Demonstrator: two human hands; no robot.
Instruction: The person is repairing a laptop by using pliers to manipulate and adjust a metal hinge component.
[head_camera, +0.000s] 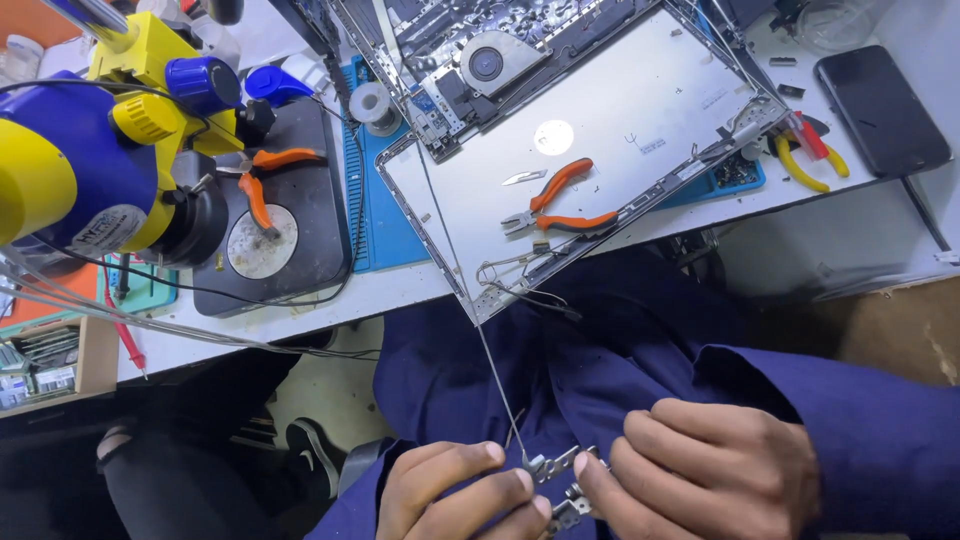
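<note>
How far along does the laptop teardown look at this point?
Done: the laptop base lies open with its fan exposed, and the bare silver lid panel rests on the bench. In hand: the left hand and right hand both grip a small metal hinge bracket tied to a thin cable. Left: orange-handled pliers lie unused on the panel.

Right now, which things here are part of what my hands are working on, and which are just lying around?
In hand:
left hand
right hand
small metal hinge bracket between the fingers
thin cable running up to the open laptop lid

Lying about:
orange pliers
yellow cutters
black phone
microscope
solder spool
</note>
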